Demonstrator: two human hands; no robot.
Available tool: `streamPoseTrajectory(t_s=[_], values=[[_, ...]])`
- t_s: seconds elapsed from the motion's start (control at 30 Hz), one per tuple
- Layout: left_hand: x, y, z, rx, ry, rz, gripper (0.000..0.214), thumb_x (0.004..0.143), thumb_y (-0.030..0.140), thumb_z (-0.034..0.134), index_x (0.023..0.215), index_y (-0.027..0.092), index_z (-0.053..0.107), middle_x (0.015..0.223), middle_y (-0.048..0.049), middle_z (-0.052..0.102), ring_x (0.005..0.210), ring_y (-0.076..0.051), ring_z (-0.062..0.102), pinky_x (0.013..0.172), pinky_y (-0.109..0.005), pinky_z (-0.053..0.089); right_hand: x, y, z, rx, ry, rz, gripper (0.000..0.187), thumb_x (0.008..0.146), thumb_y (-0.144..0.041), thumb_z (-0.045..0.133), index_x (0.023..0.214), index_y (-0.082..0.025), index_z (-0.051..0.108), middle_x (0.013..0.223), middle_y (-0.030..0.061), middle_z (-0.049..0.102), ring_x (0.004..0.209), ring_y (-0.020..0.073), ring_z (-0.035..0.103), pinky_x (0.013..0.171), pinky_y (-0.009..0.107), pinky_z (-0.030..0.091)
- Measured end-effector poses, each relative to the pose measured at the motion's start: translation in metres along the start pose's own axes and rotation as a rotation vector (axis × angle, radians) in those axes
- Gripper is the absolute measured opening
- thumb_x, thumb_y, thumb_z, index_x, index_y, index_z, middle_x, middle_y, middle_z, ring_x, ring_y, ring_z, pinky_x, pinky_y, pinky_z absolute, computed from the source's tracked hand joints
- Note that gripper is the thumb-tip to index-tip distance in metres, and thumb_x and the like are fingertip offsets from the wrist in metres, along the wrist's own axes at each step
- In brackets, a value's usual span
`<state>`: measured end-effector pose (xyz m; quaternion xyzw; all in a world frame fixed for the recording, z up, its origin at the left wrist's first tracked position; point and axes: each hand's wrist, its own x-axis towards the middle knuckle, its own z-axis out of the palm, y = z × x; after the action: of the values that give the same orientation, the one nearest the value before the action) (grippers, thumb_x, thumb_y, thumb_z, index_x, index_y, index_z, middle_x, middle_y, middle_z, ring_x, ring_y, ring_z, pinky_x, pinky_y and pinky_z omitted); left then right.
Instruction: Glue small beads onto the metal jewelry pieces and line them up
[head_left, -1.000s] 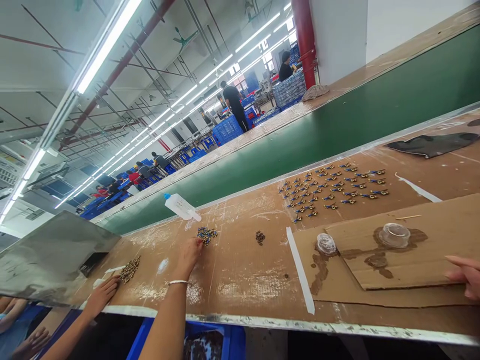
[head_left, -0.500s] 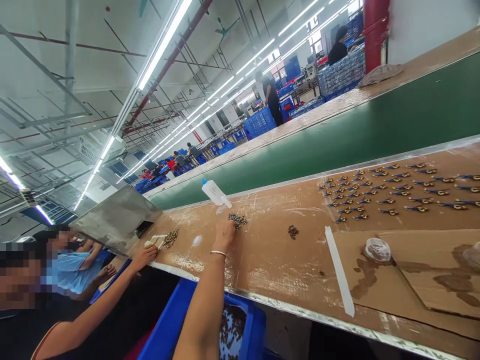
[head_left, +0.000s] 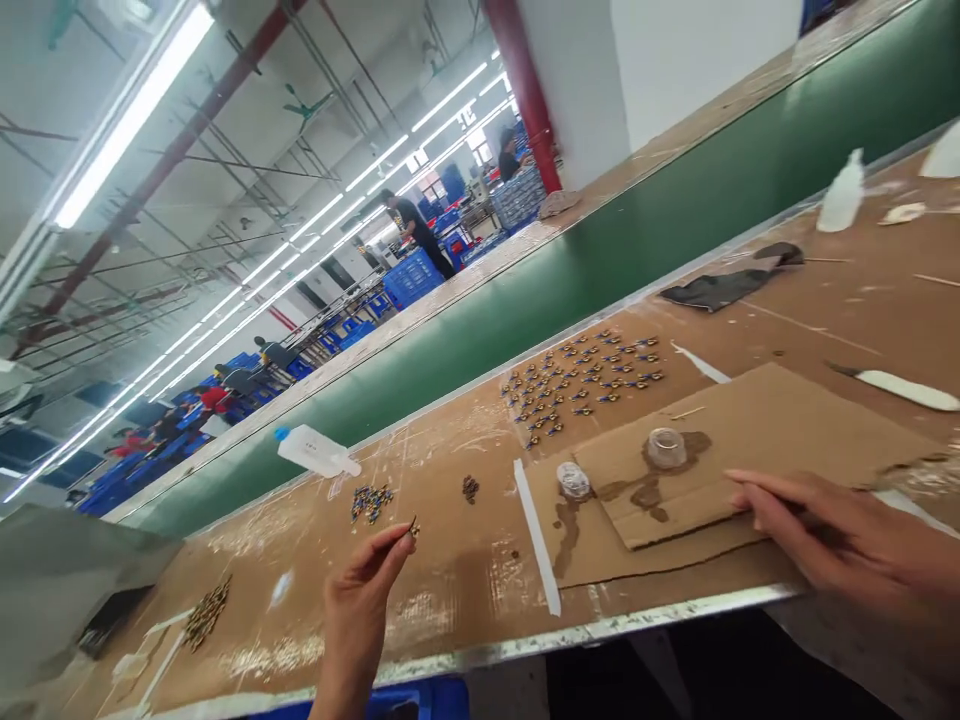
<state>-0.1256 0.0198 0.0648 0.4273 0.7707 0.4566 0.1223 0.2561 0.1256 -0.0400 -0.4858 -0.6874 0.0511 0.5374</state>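
Observation:
My left hand (head_left: 360, 595) pinches a small dark-and-gold piece (head_left: 414, 529) between thumb and fingertips, raised over the brown table covering. Beyond it lies a pile of small blue-and-gold pieces (head_left: 371, 504), with a little heap of brown pieces (head_left: 470, 488) to its right. My right hand (head_left: 840, 545) hovers over the near edge of a cardboard sheet (head_left: 720, 490). Its thumb and forefinger are pressed together; anything between them is too small to make out. On the cardboard are a small clear cup (head_left: 667, 448), wet stains and a thin stick (head_left: 686, 412).
Rows of blue-and-gold pieces (head_left: 585, 375) lie behind the cardboard. A plastic-wrapped round item (head_left: 574, 481) sits beside white tape (head_left: 537, 535). Bottles (head_left: 319, 451), a dark cloth (head_left: 724, 288) and a white-handled knife (head_left: 907, 388) are around. A green belt (head_left: 480, 338) runs behind.
My view has swung right. My left hand has come away from the blue-and-gold pile with a small piece, and my right hand has come into view. The co-worker's hand is out of view.

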Motion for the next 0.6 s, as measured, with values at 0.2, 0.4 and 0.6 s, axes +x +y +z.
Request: streamPoseTrajectory(t_s=[0.2, 0.4, 0.6], values=[[-0.020, 0.062, 0.043, -0.119, -0.165, -0.075, 0.033, 0.052, 0.042, 0.082, 0.076, 0.020, 0.075, 0.075, -0.0061, 0.075, 0.074, -0.017, 0.069, 0.071, -0.018, 0.053, 0.015, -0.008, -0.009, 0.151, 0.051, -0.156, 0.015, 0.090, -0.018, 0.049, 0.102, -0.019, 0.059, 0.074, 0.0005, 0.066, 0.063, 0.0081, 0.062, 0.059, 0.018, 0.048], [-0.022, 0.104, 0.090, -0.098, -0.258, -0.044, 0.036, 0.043, 0.043, 0.084, 0.069, 0.020, 0.076, 0.070, -0.0057, 0.074, 0.068, -0.017, 0.069, 0.067, -0.018, 0.055, 0.016, -0.006, -0.007, 0.285, 0.090, -0.145, 0.018, 0.087, -0.008, 0.050, 0.102, -0.014, 0.058, 0.067, 0.0004, 0.058, 0.060, 0.0085, 0.055, 0.057, 0.020, 0.044], [-0.036, 0.144, 0.135, 0.006, -0.328, 0.087, 0.034, 0.052, 0.046, 0.079, 0.075, 0.023, 0.075, 0.074, -0.0017, 0.074, 0.075, -0.018, 0.069, 0.078, -0.023, 0.054, 0.021, -0.005, -0.009, 0.263, 0.144, -0.134, 0.014, 0.090, -0.013, 0.047, 0.098, -0.013, 0.058, 0.059, -0.0029, 0.050, 0.052, 0.0071, 0.046, 0.051, 0.020, 0.038]])
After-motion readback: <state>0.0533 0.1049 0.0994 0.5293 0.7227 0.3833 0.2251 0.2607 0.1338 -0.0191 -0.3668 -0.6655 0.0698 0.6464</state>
